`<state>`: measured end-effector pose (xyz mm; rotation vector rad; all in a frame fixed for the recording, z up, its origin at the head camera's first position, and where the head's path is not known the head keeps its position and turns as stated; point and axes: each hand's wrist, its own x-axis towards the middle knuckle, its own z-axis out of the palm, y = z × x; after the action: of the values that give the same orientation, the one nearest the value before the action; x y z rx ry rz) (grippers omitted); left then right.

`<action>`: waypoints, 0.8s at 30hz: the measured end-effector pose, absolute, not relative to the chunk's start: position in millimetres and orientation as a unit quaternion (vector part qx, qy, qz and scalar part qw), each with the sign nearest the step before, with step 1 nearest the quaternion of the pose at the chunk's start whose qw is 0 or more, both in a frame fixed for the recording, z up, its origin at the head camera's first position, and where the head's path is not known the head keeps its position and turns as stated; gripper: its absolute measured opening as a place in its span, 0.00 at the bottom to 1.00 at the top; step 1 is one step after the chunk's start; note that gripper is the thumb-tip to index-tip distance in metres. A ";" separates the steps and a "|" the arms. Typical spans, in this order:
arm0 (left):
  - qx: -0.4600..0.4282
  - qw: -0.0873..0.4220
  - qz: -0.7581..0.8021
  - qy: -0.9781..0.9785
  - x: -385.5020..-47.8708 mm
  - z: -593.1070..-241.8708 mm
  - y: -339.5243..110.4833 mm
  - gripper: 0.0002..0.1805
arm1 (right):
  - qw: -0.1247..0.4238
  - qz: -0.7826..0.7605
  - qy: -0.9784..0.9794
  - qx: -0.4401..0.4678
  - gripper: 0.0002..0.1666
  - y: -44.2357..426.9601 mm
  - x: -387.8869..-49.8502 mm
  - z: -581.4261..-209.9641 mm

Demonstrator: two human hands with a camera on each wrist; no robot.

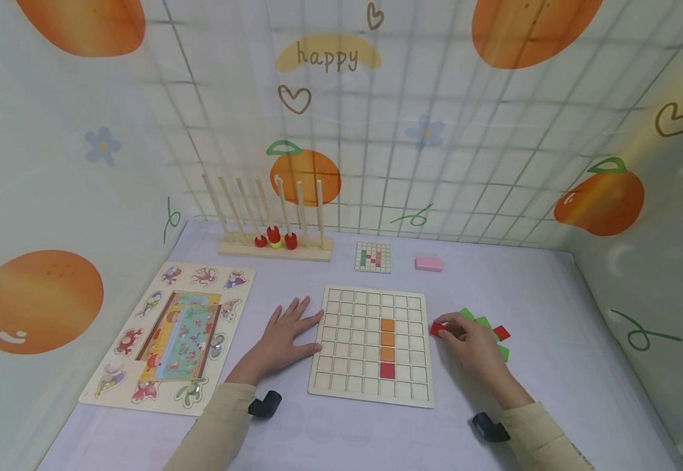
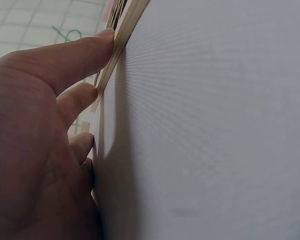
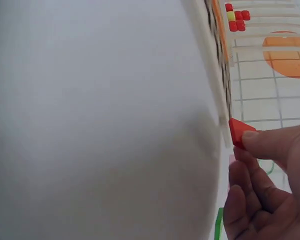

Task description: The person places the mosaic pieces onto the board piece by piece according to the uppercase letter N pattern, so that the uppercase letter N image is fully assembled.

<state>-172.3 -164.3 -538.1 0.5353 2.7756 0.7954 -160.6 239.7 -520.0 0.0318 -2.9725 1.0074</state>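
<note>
A square wooden grid board [image 1: 347, 376] lies on the table. One of its columns holds three orange tiles [image 1: 387, 339] with a red tile [image 1: 387, 371] below them. My left hand [image 1: 282, 340] is spread flat beside the board, its thumb and a fingertip touching the left edge; the left wrist view shows that contact too. Between thumb and fingers, my right hand [image 1: 473, 343] pinches a loose red square tile [image 3: 241, 132] just off the board's right edge. Green tiles [image 1: 483, 322] and another red tile [image 1: 502, 333] lie behind and beside the right hand, partly hidden by it.
A small patterned grid card [image 1: 373, 257] and a pink block [image 1: 428, 263] lie behind the board. At the back left stands a peg rack [image 1: 235, 248] with red and yellow beads. A sea-animal picture puzzle [image 1: 97, 389] lies at the left, near the left sleeve.
</note>
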 end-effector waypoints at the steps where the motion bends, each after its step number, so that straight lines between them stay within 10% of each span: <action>1: 0.181 0.102 0.270 0.940 -172.1 -537.9 -164.2 0.41 | 0.000 0.326 -0.945 0.011 0.14 239.0 -160.4 -518.8; 24: 0.182 0.102 0.267 0.941 -173.3 -540.2 -164.2 0.41 | -0.041 0.397 -0.916 0.034 0.12 201.5 -152.7 -506.9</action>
<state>-173.3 -164.2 -540.2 0.5384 2.7767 0.7891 -152.7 201.5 -506.9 0.1093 -2.9567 1.2823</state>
